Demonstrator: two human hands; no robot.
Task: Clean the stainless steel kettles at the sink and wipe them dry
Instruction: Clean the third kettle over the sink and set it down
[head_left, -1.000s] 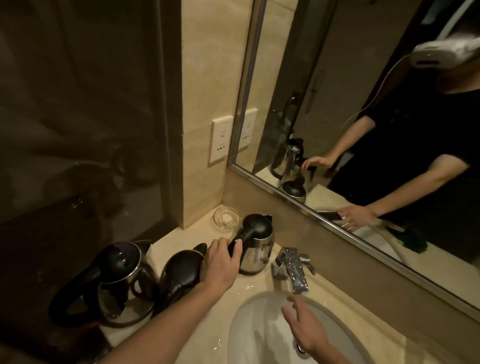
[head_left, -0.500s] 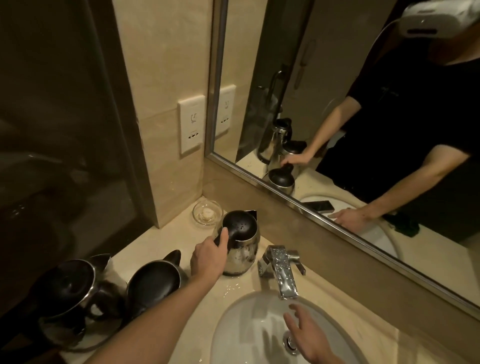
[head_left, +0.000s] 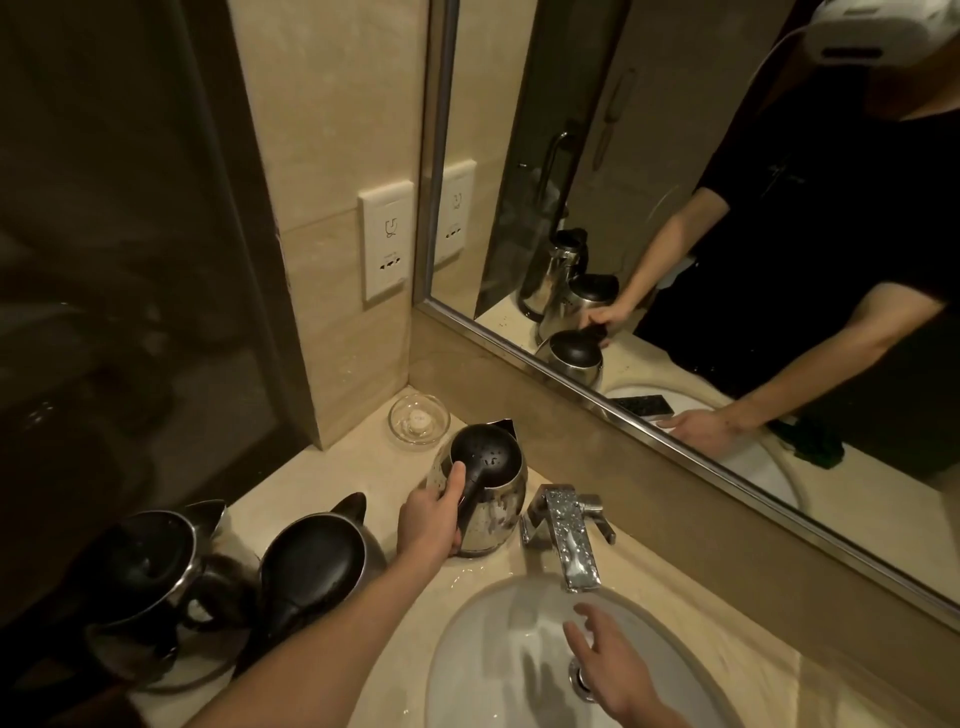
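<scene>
Three stainless steel kettles with black lids stand on the beige counter left of the sink. My left hand (head_left: 431, 519) grips the black handle of the wet kettle (head_left: 493, 499) nearest the faucet; it stands upright on the counter. A second kettle (head_left: 317, 566) sits just left of my forearm, and a third kettle (head_left: 150, 571) stands at the far left. My right hand (head_left: 613, 660) hovers open over the white sink basin (head_left: 478, 660), fingers spread, holding nothing.
A chrome faucet (head_left: 566, 535) juts over the basin beside the held kettle. A small glass dish (head_left: 418, 419) sits in the back corner below a wall socket (head_left: 385, 241). The mirror (head_left: 675, 208) runs along the counter's back. Water is spilled near the basin rim.
The view has shifted down and to the right, closer to the counter. My left hand keeps its grip on the kettle handle. My right hand has stayed over the basin.
</scene>
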